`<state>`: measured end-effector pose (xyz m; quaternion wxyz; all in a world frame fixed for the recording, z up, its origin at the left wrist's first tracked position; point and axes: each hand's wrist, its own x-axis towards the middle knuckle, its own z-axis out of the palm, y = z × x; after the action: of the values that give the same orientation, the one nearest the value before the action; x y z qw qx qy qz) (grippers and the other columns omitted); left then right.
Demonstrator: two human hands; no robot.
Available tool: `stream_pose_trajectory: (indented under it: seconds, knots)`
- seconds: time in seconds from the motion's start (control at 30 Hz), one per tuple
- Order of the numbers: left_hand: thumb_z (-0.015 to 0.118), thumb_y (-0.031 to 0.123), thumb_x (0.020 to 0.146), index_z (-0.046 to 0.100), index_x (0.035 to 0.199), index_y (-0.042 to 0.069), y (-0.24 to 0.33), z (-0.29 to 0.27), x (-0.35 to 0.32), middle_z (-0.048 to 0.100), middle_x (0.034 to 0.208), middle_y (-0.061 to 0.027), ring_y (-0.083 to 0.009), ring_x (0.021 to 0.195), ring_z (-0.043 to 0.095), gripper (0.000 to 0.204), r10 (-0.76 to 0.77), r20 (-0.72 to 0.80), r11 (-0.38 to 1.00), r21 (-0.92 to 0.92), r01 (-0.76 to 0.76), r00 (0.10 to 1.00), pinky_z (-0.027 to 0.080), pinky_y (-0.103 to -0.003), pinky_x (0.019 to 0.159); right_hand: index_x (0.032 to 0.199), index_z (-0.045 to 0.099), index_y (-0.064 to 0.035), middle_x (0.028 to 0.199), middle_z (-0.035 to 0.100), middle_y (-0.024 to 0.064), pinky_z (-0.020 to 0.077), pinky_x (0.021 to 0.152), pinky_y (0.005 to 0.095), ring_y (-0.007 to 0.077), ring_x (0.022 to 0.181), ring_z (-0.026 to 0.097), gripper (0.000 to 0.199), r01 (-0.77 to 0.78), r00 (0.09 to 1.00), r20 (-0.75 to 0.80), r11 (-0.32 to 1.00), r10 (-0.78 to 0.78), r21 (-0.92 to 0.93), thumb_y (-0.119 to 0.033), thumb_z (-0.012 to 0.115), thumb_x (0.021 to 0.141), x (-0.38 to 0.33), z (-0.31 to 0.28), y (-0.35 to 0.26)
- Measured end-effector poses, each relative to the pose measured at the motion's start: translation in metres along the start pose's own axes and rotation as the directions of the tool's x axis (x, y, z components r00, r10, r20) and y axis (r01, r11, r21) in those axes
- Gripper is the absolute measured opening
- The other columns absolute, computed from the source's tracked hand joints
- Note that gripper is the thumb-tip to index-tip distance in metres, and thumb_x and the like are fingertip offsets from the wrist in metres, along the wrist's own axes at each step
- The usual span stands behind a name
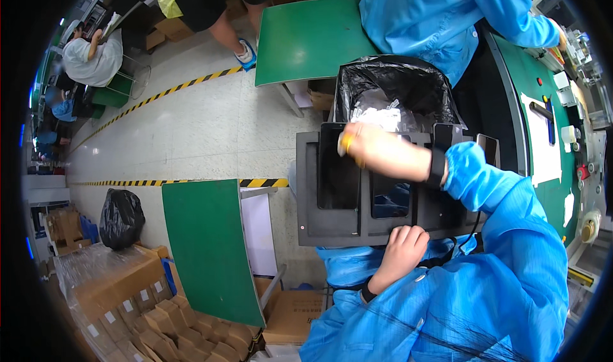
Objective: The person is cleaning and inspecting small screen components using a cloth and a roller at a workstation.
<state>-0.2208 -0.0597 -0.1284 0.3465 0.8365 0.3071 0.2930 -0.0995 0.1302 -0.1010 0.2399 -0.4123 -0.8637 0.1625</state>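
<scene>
A dark grey tray (365,229) with compartments lies before me, holding several dark flat-screen devices that look like phones or tablets. My right hand (373,148) is closed, blurred by motion, above the far end of the leftmost device (338,183). Between its fingers is a small yellow thing (347,142), too smeared to name. Another device (391,199) sits in the compartment to the right, partly under my right forearm. My left hand (407,247) has its fingers curled together on the tray's near edge. Both wrists carry black bands.
Just beyond the tray stands a bin lined with a black bag (440,93), with white scraps inside. Green tables (306,39) (204,234) stand ahead and at left. A co-worker in blue (421,17) is close ahead. Cardboard boxes (115,279) fill the lower left.
</scene>
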Motion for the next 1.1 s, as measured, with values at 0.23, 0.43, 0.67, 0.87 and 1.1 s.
stream_pose_trajectory:
  seconds: [0.23, 0.43, 0.67, 0.87, 1.1]
  knots:
    - [0.069, 0.009, 0.079, 0.062, 0.089, 0.007, -0.005, 0.004, -0.006, 0.057, 0.092, -0.0057, -0.0236, 0.084, 0.055, 0.013, 0.011, 0.009, 0.999, 0.037, -0.012, 1.0, 0.045, -0.036, 0.077, 0.084, 0.059, -0.001, 0.09, 0.054, 0.0131, 0.0505, 0.071, 0.0376, 0.0297, 0.083, 0.056, 0.01, 0.183, 0.975, 0.134, 0.983, -0.179, -0.019, -0.006, 0.06, 0.075, -0.017, 0.015, -0.034]
    - [0.069, 0.01, 0.078, 0.062, 0.09, 0.007, -0.006, 0.002, 0.0, 0.056, 0.091, -0.0053, -0.0234, 0.083, 0.054, 0.014, 0.046, -0.041, 0.999, 0.023, -0.045, 0.998, 0.045, -0.036, 0.077, 0.088, 0.057, 0.0036, 0.09, 0.054, 0.0185, 0.0489, 0.076, 0.0405, 0.0369, 0.085, 0.056, 0.017, -0.007, 0.998, -0.061, 0.996, 0.002, -0.089, -0.001, 0.06, 0.072, 0.023, -0.002, 0.014]
    - [0.067, 0.008, 0.078, 0.062, 0.09, 0.007, -0.006, 0.001, -0.004, 0.056, 0.091, -0.0055, -0.0232, 0.083, 0.055, 0.014, 0.017, -0.001, 1.0, 0.011, -0.017, 1.0, 0.045, -0.036, 0.077, 0.078, 0.055, 0.0009, 0.089, 0.055, 0.0155, 0.0494, 0.073, 0.0382, 0.0312, 0.079, 0.055, 0.006, -0.045, 0.998, 0.04, 0.997, 0.043, 0.059, -0.004, 0.058, 0.076, 0.014, 0.019, -0.026]
    - [0.066, 0.008, 0.078, 0.062, 0.09, 0.007, -0.007, 0.003, -0.002, 0.056, 0.089, -0.0052, -0.0229, 0.082, 0.054, 0.013, 0.029, 0.009, 1.0, -0.011, -0.029, 1.0, 0.045, -0.036, 0.076, 0.079, 0.058, -0.0006, 0.087, 0.054, 0.0135, 0.0494, 0.07, 0.035, 0.0264, 0.08, 0.055, 0.007, -0.005, 0.998, 0.063, 1.0, 0.004, 0.019, -0.004, 0.06, 0.073, 0.003, 0.03, -0.041]
    - [0.066, 0.008, 0.079, 0.061, 0.088, 0.007, -0.005, 0.0, -0.002, 0.055, 0.086, -0.0048, -0.022, 0.08, 0.055, 0.01, 0.035, -0.025, 0.999, -0.013, -0.036, 0.999, 0.045, -0.035, 0.075, 0.088, 0.062, 0.0033, 0.094, 0.057, 0.0182, 0.0505, 0.075, 0.0421, 0.0366, 0.086, 0.06, 0.017, -0.2, 0.979, -0.046, 0.978, 0.198, -0.061, 0.003, 0.064, 0.07, 0.015, 0.0, 0.006]
